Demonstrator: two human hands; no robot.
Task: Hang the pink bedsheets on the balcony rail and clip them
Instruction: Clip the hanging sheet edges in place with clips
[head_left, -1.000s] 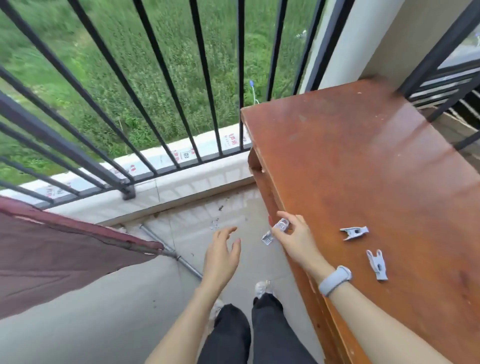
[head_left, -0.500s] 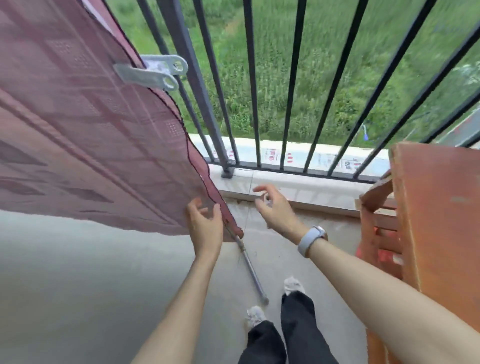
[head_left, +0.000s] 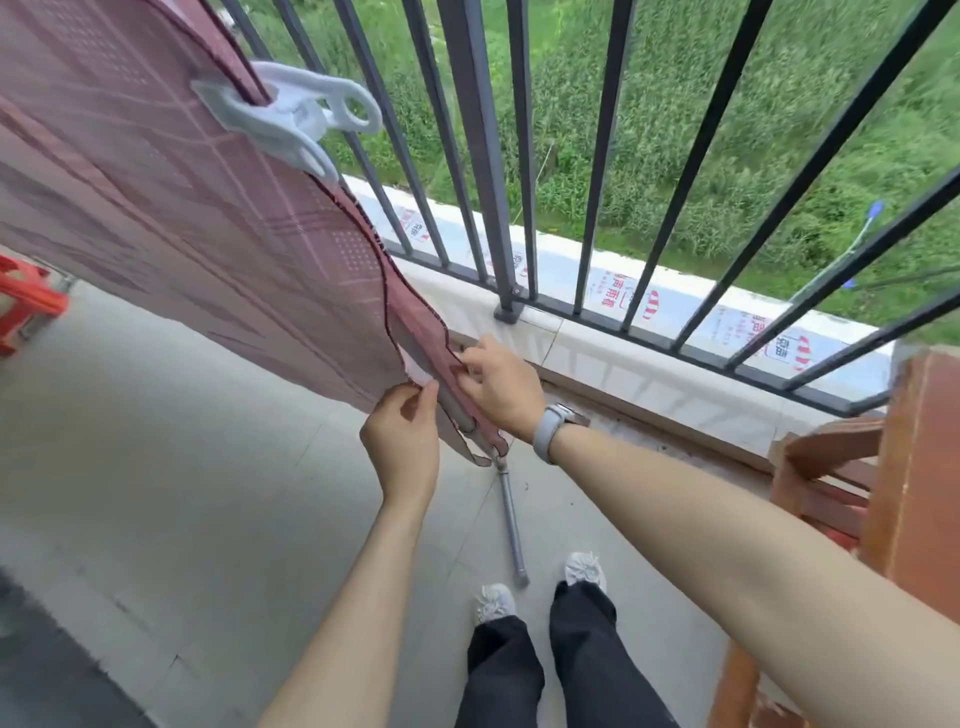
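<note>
The pink bedsheet (head_left: 171, 208) hangs across the upper left of the frame, draped down toward the middle, its patterned cloth ending in a dark wavy hem. Near the top left a white plastic clip (head_left: 288, 117) bites onto the sheet's edge, just beside the dark bars of the balcony railing (head_left: 478, 130). At centre frame both hands meet at the sheet's lower corner: the left hand (head_left: 402, 441) pinches the hem between thumb and fingers, and the right hand (head_left: 498, 387), with a grey watch (head_left: 553, 431) on its wrist, grasps the neighbouring fold with curled fingers; whether it also holds a clip I cannot tell. Below the corner a grey metal pole (head_left: 511, 519) lies on the tiled floor (head_left: 182, 493), near the person's feet. A reddish-brown wooden table (head_left: 914, 493) stands at the right edge, and a red stool (head_left: 26, 306) sits at far left.
</note>
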